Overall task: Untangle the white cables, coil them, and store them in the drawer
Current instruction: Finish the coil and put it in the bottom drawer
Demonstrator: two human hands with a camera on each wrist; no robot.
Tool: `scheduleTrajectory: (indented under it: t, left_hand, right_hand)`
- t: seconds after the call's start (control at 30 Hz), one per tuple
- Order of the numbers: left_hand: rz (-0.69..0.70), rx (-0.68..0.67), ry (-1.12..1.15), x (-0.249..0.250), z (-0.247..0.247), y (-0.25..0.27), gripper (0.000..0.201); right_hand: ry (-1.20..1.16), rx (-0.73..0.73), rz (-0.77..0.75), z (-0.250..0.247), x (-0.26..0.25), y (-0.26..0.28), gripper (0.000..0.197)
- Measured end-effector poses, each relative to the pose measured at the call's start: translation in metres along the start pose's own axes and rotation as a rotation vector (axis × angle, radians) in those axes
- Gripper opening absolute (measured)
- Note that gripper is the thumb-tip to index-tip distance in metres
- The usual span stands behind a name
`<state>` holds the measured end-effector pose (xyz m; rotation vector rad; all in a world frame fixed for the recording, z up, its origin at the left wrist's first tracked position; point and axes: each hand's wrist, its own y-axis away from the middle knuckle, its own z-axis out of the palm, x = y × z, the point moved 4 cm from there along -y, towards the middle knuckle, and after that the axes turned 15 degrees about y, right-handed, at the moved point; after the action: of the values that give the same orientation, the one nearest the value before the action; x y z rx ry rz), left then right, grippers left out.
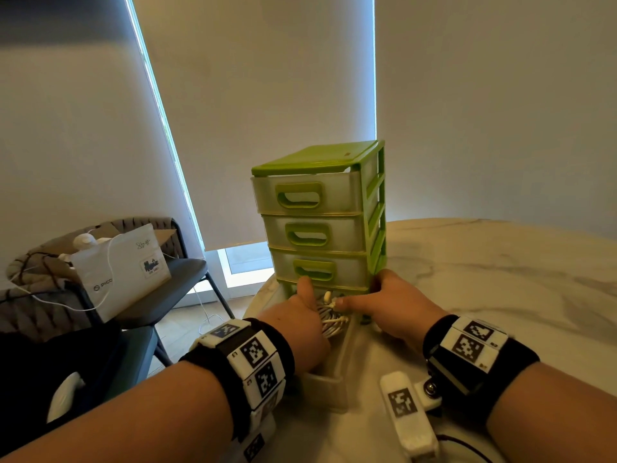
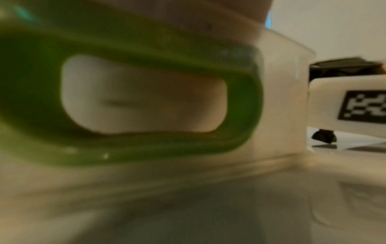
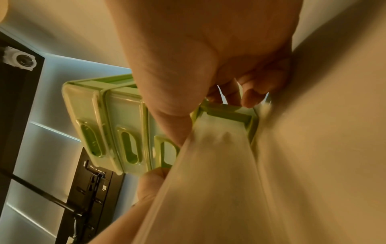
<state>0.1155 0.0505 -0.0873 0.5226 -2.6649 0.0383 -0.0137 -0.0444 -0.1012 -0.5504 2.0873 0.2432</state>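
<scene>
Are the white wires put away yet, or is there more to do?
Nearly. The coiled white cables already lie in the pulled-out bottom drawer. The left hand tucks them in while the right hand steadies the green cabinet. Left: sliding the drawer shut.

A marble table (image 1: 500, 279) is spreading out to the right, pale with grey veins. Off to the left a dark chair (image 1: 173, 282) is carrying a white box (image 1: 123, 272), black printing showing on its side, with a thin white wire (image 1: 66, 305) trailing across it and down over the seat. Behind everything, roller blinds (image 1: 267, 95) are hanging down over the windows, daylight leaking in along their edges and under the middle one
</scene>
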Motion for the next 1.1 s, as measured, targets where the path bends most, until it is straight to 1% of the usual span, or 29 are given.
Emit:
scheduleTrajectory:
  t: [0.13,0.2,0.27,0.33,0.4,0.5,0.57,0.63,0.67,0.7,0.73,0.77,0.83,0.87,0.93,0.97,1.03,1.07,1.1]
  left_hand:
    - [-0.027,0.015,0.028,-0.001,0.001,0.001,0.063]
    - [-0.032,0.011,0.05,-0.003,0.0,0.001,0.057]
    - [-0.043,0.031,0.058,-0.005,-0.002,0.001,0.057]
    - [-0.059,0.04,0.026,-0.008,-0.002,-0.001,0.061]
    - [-0.07,0.047,-0.011,-0.007,0.0,-0.002,0.061]
    - [-0.09,0.089,-0.068,-0.002,0.003,-0.004,0.055]
    - [-0.123,0.109,-0.104,0.002,0.004,-0.008,0.054]
    - [-0.164,0.101,-0.166,0.005,0.005,-0.011,0.058]
    - [-0.175,0.097,-0.196,0.005,0.004,-0.012,0.06]
    - [-0.166,0.089,-0.213,0.004,0.004,-0.014,0.062]
    - [-0.137,0.075,-0.213,0.004,0.004,-0.018,0.064]
    - [-0.104,0.057,-0.19,0.002,0.004,-0.02,0.067]
    - [-0.068,0.01,-0.111,0.0,0.004,-0.021,0.076]
    - [-0.055,-0.009,-0.088,-0.001,0.004,-0.021,0.079]
    - [-0.041,-0.032,-0.053,-0.003,0.004,-0.025,0.081]
    - [-0.032,-0.038,-0.013,-0.006,0.005,-0.028,0.078]
    - [0.011,-0.047,0.07,-0.007,0.006,-0.035,0.061]
    - [0.021,-0.049,0.066,-0.007,0.008,-0.039,0.053]
    - [0.011,-0.051,0.039,-0.006,0.01,-0.041,0.05]
  right_hand:
    - [0.034,0.022,0.01,0.0,0.002,-0.001,0.042]
    - [0.047,0.03,0.01,0.0,0.003,-0.003,0.041]
    - [0.045,0.033,0.013,0.001,0.005,-0.006,0.045]
    - [0.045,0.031,0.023,0.002,0.005,-0.008,0.046]
    - [0.038,0.022,0.015,0.003,0.007,-0.009,0.05]
    - [0.013,-0.01,-0.042,0.002,0.008,-0.008,0.063]
    - [0.009,-0.112,-0.056,-0.001,0.006,-0.004,0.075]
    - [0.112,-0.211,-0.05,-0.001,0.005,-0.001,0.094]
    - [0.186,-0.228,-0.052,0.0,0.004,-0.001,0.102]
    - [0.235,-0.222,-0.054,0.001,0.005,-0.001,0.104]
    - [0.248,-0.201,-0.045,0.002,0.005,-0.003,0.1]
    - [0.229,-0.171,-0.018,0.002,0.005,-0.003,0.09]
    - [0.152,-0.103,0.064,0.001,0.005,-0.003,0.06]
    - [0.127,-0.08,0.093,0.0,0.005,-0.004,0.05]
    - [0.127,-0.053,0.103,-0.002,0.005,-0.004,0.044]
    - [0.129,-0.049,0.097,-0.002,0.005,-0.004,0.043]
    - [0.146,-0.05,0.078,-0.001,0.005,-0.005,0.04]
    - [0.165,-0.055,0.069,-0.001,0.005,-0.005,0.038]
    - [0.187,-0.058,0.056,-0.001,0.004,-0.005,0.035]
